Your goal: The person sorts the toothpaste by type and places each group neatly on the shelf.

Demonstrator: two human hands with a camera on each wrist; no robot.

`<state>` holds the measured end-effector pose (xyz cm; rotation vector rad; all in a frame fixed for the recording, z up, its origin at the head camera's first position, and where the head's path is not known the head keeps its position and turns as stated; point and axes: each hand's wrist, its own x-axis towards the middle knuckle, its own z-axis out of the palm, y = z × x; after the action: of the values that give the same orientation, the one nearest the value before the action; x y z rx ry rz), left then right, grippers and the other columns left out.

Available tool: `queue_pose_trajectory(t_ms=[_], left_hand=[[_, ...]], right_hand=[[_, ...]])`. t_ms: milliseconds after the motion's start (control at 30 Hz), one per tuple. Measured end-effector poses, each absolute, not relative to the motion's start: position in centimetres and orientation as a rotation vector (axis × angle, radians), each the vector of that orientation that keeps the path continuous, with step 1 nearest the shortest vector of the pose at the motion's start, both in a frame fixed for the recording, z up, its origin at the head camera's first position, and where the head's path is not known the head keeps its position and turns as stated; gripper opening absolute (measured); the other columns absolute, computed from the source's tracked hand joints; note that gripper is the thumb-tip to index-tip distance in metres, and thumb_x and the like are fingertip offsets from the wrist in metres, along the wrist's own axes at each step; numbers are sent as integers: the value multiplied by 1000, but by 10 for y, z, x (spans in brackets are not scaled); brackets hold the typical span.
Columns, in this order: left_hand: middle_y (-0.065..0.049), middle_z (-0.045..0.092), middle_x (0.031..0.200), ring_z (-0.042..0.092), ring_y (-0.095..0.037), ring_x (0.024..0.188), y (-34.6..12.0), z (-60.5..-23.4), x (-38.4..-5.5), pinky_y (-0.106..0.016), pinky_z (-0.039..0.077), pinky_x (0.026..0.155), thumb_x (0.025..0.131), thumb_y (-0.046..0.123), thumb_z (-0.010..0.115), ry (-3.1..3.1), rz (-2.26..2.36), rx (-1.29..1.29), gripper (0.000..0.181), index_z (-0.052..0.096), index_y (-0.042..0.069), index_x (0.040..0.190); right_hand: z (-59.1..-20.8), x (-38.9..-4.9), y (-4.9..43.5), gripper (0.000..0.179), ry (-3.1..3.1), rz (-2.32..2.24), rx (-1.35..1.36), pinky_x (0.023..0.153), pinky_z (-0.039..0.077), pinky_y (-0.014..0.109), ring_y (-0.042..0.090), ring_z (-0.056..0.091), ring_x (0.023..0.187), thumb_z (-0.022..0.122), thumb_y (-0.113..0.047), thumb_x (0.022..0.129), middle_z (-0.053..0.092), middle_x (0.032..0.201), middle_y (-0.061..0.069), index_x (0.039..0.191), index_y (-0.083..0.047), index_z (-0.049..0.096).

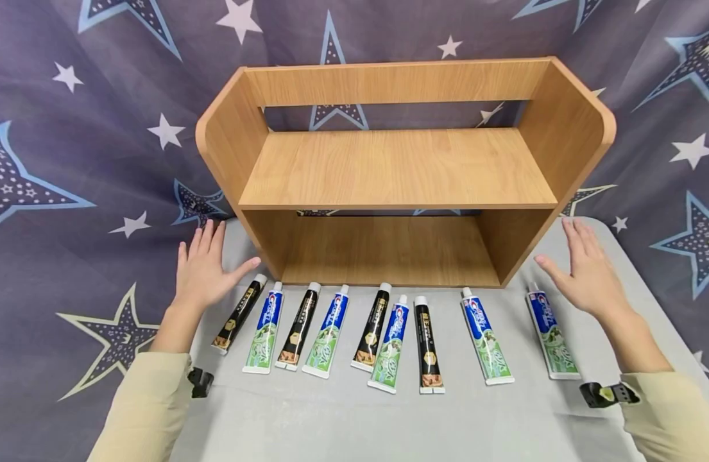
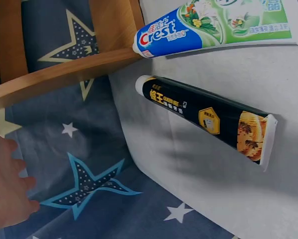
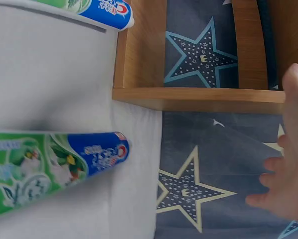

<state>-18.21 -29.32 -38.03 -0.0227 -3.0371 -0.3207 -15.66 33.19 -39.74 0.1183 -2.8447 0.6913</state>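
Note:
My left hand (image 1: pixel 204 269), fingers spread, hovers beside the shelf's left side and holds nothing. Nearest to it lies a black toothpaste tube (image 1: pixel 239 314), seen whole in the left wrist view. On the right, my right hand (image 1: pixel 591 273) is likewise spread and holds nothing, just beyond a blue and green Crest toothpaste tube (image 1: pixel 553 333). Between the hands, several more black tubes and Crest tubes (image 1: pixel 487 337) lie in a loose row, caps toward the shelf. A two-tier wooden shelf (image 1: pixel 397 167) stands behind them, with nothing on either tier.
The light grey table (image 1: pixel 354 423) carries the tubes and the shelf. A dark curtain with star prints (image 1: pixel 31 269) hangs behind and at both sides. Side panels of the shelf (image 1: pixel 585 122) rise near each hand.

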Motion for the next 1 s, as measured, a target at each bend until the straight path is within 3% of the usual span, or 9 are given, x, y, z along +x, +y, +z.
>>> queue_pose_trajectory(t_ms=[200,300,367,433,533,667,767,900,1000], left_hand=[[-26,3,160,9,-49,145,-295,-384,-181,-69,5,117,85,69,50,-3078,-407,33,103,7,6,154],[-28,7,159,11,-50,144,-297,-386,-180,-69,7,117,87,64,52,-3094,-422,52,100,10,4,153],[-29,10,158,13,-50,144,-298,-389,-180,-69,9,116,87,62,53,-3100,-433,59,97,13,2,152],[-30,13,157,16,-50,143,-300,-392,-180,-69,11,116,88,60,54,-3097,-449,70,94,18,0,151],[-31,16,155,19,-52,140,-301,-398,-179,-69,15,115,88,55,57,-3080,-479,97,89,24,-2,148],[-34,23,152,25,-55,136,-301,-407,-178,-68,21,112,89,45,60,-3045,-515,121,80,31,-6,143],[-34,27,149,29,-55,133,-301,-415,-179,-68,25,111,89,40,60,-3028,-554,122,75,35,-7,141],[-33,34,146,34,-52,132,-300,-427,-179,-65,31,110,90,37,60,-3031,-601,143,70,37,-7,139],[-33,37,144,36,-51,130,-300,-434,-178,-63,35,108,91,36,59,-3058,-640,185,68,37,-6,140]], right_hand=[[-395,-157,326,67,-2622,935,2,108,29,67,52,32,135,50,-33,98,33,148,33,150,-2,23],[-392,-158,323,61,-2545,985,-19,109,42,35,50,41,129,53,-30,97,43,143,30,147,-3,31],[-392,-159,321,59,-2516,1009,-13,102,39,10,49,44,127,54,-29,97,46,142,29,146,-2,35],[-393,-160,319,56,-2498,1026,-1,90,30,-4,49,46,124,54,-28,97,48,140,29,144,-2,38],[-396,-162,317,53,-2480,1050,17,88,30,-6,47,49,119,54,-25,97,50,137,29,141,0,41],[-400,-165,314,51,-2488,1071,-9,87,33,-7,16,54,121,54,-28,97,53,135,26,139,-2,44],[-401,-167,313,50,-2485,1099,-19,86,34,-7,-6,49,115,54,-29,97,54,134,26,138,-2,46],[-404,-171,312,47,-2457,1145,0,85,36,-6,-17,45,108,52,-27,98,55,130,29,135,1,47],[-406,-173,310,45,-2439,1173,-21,86,39,-4,-22,43,100,53,-26,98,60,125,19,133,1,49]])
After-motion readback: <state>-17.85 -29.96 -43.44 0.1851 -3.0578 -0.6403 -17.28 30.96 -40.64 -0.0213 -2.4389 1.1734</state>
